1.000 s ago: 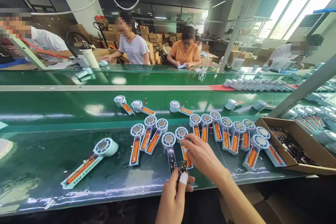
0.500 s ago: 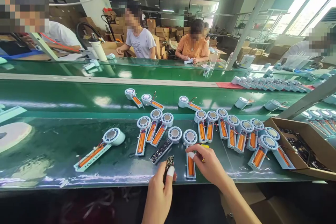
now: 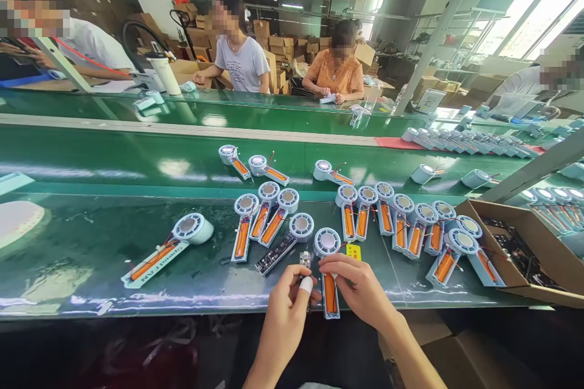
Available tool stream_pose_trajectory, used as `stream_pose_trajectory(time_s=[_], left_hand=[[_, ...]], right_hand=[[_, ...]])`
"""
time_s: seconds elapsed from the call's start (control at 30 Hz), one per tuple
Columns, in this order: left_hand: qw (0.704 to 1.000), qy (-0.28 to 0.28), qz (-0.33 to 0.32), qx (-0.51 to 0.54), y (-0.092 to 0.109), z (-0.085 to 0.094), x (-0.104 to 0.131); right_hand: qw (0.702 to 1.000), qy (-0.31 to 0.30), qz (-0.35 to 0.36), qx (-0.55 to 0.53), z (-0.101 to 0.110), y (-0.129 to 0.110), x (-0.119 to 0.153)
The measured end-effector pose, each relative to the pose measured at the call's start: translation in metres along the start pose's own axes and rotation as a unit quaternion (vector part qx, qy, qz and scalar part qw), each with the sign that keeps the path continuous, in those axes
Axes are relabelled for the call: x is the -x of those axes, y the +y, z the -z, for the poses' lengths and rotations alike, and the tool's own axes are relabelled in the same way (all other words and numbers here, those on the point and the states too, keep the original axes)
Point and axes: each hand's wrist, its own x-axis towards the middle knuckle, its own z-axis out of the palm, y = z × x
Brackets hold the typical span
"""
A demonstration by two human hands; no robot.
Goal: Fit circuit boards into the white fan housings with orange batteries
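Note:
My left hand [image 3: 292,301] is closed on a small circuit board [image 3: 305,260], thumb in a white finger cot. The board stands just left of a pale blue handheld fan [image 3: 327,242], whose open handle holds an orange battery [image 3: 330,295]. Over the top of that handle, my right hand [image 3: 358,279] has its fingers pinched together; what lies between them, perhaps a thin wire, is hidden. A yellow label [image 3: 353,251] lies on the bench beyond this hand. To the left rests another fan [image 3: 302,227] with a dark circuit board [image 3: 275,253] in its handle.
Several open fans [image 3: 403,203] with orange batteries crowd the bench at right, beside a cardboard box [image 3: 542,295] of dark boards. A lone fan [image 3: 192,227] lies at left. Behind runs a green conveyor belt [image 3: 196,155] carrying more fans. Co-workers [image 3: 335,73] sit across it.
My left hand has moved up and right, bringing the circuit board close beside the fan's handle. My right hand stays at that handle, its fingers slightly lower. The view has shifted a little.

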Motion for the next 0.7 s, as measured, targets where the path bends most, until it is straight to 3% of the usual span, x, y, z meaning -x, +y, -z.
stream_pose_trajectory(time_s=[0.17,0.27,0.37,0.5,0.6,0.7], left_hand=[[0.999,-0.003,0.034,0.037,0.003,0.011,-0.003],[0.992,0.001,0.051,0.116,-0.001,0.010,-0.001],[0.980,-0.009,0.042,0.194,-0.003,0.009,-0.001],[0.995,0.021,0.037,0.091,-0.004,0.009,-0.005],[1.000,0.017,0.026,0.000,-0.004,0.010,-0.008],[0.988,0.033,-0.041,-0.146,-0.004,0.012,-0.011]], right_hand=[[0.991,-0.054,0.043,0.117,0.006,0.001,-0.003],[0.989,-0.027,0.057,0.133,0.002,0.003,-0.007],[0.996,0.022,0.028,0.087,-0.007,0.002,-0.008],[0.993,0.088,-0.029,0.068,-0.020,-0.001,-0.004],[0.990,0.104,-0.029,0.089,-0.025,-0.003,0.001],[0.988,0.098,-0.015,0.118,-0.025,-0.004,0.005]])
